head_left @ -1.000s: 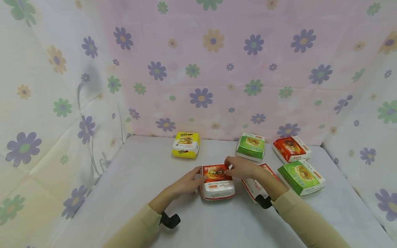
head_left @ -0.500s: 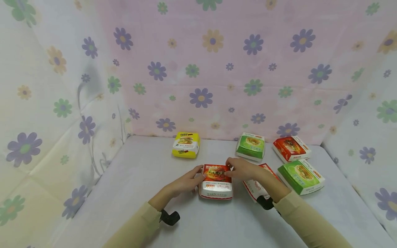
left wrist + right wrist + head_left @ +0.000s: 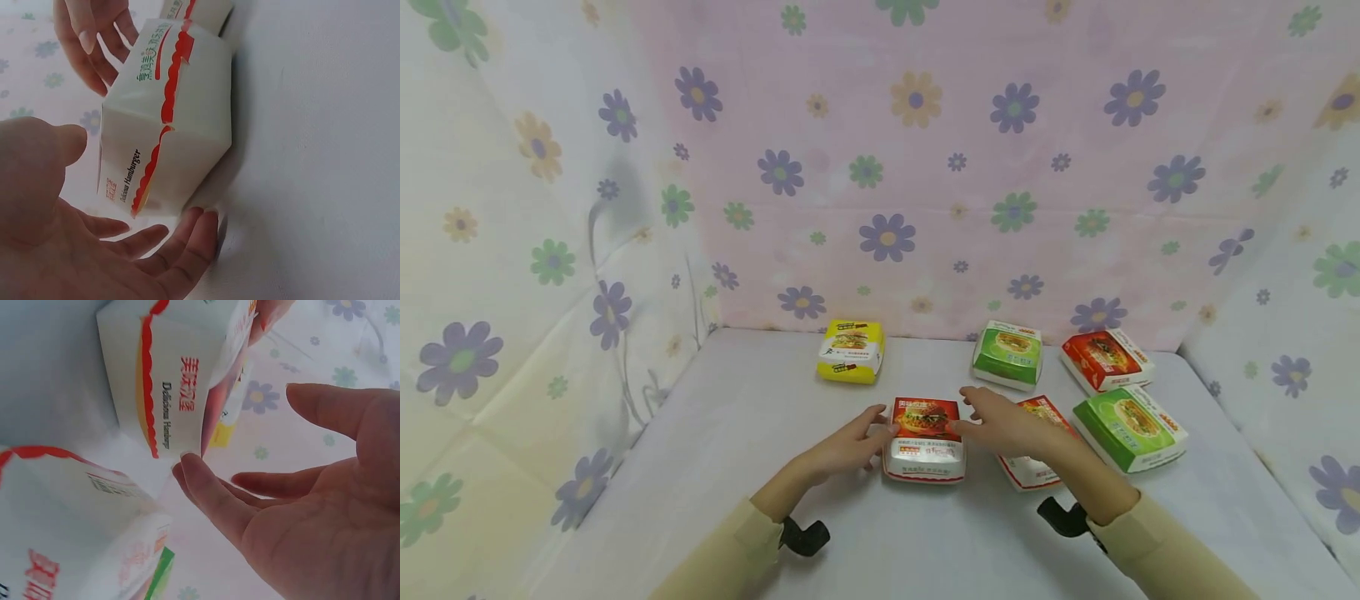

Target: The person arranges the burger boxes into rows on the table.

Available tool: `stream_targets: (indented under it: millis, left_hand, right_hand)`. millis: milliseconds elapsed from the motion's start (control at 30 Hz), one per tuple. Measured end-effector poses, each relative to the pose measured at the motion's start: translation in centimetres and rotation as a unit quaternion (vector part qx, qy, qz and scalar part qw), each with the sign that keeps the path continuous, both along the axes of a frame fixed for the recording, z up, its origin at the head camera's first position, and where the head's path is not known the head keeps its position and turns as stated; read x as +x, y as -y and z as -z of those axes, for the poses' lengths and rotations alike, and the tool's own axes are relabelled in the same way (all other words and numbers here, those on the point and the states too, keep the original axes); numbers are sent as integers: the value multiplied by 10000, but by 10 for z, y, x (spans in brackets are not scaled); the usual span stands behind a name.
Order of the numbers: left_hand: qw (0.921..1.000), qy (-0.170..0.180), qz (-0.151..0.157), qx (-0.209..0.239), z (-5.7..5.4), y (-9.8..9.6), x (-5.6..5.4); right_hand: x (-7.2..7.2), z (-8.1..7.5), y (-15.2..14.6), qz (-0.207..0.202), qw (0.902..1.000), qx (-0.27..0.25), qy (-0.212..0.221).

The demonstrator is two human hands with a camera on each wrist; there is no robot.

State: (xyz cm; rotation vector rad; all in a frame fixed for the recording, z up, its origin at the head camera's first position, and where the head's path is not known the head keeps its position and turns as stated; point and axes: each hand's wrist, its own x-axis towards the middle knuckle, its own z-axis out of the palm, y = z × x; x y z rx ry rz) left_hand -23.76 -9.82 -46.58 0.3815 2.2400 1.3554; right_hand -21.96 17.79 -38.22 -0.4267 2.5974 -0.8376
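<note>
A red and white hamburger box point(image 3: 925, 454) sits closed on the table at centre in the head view, with its printed front nearly square to me. Along its left side lies my left hand point(image 3: 846, 446), fingers loosely bent; in the left wrist view its thumb stands off the box and the fingertips are by the lower edge. My right hand point(image 3: 1007, 425) hovers at the right side, thumb and fingers spread. The right wrist view has its fingertips close to the box corner; whether they touch I cannot tell.
A second red and white box point(image 3: 1033, 467) lies partly under my right wrist. Farther right are a green box point(image 3: 1131, 429) and a red box point(image 3: 1105, 362). Another green box point(image 3: 1007, 357) and a yellow box point(image 3: 852, 352) stand near the flowered back cloth point(image 3: 820, 250).
The central hamburger box has turned slightly and now sits straighter. My right hand has loosened from it and moved a little right, its fingers opening. My left hand has barely moved.
</note>
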Motion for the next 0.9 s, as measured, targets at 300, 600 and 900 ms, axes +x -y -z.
stream_targets:
  millis: [300, 600, 900]
  left_hand:
    - [9998, -60, -171, -73, 1, -1, 8]
    - [9996, -91, -242, -102, -1, -7, 11]
    - [9996, -59, -259, -87, -3, -9, 14]
  right_hand:
    - [16, 12, -2, 303, 9990, -175, 268]
    - [19, 25, 2, 432, 9985, -56, 324]
    - [20, 38, 4, 465, 9981, -166, 382]
